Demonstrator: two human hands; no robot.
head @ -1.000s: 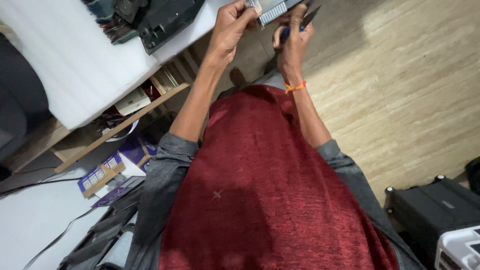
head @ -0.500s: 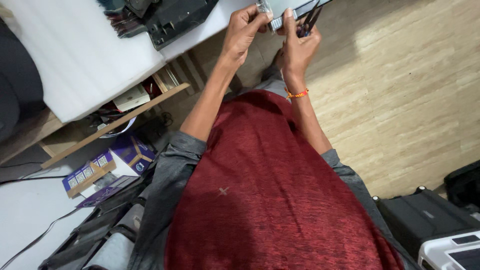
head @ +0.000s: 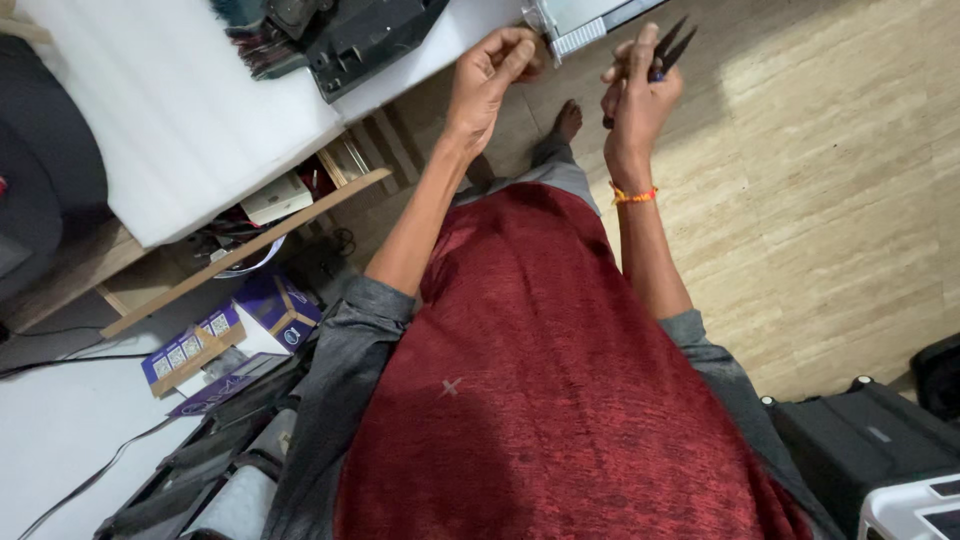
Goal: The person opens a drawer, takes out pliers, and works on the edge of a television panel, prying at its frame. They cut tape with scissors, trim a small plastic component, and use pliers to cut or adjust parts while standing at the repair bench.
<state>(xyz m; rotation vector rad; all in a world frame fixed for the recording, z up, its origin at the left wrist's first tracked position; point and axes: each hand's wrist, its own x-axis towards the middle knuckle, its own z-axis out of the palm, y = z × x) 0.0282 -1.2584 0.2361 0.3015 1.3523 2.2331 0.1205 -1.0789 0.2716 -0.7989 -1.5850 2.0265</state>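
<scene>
My left hand (head: pixel 492 75) is raised with its fingers curled in, close to the corner of a flat silver metal part (head: pixel 580 22) that lies at the edge of the white table (head: pixel 170 110). Whether the fingers pinch anything small cannot be told. My right hand (head: pixel 635 95) is shut on a pair of black tweezers (head: pixel 672 45) whose tips point up and to the right, just right of the metal part. An orange band sits on that wrist. My red shirt with grey sleeves fills the lower middle.
A black opened device (head: pixel 350 35) lies on the white table. Under the table a wooden shelf (head: pixel 240 250) holds papers and cables. Purple boxes (head: pixel 250 320) sit on the floor at left. A black case (head: pixel 870 450) stands at lower right on the wooden floor.
My hands have moved apart: the left has come off the silver part and the right has drawn the tweezers away to the right. The camera view has shifted slightly.
</scene>
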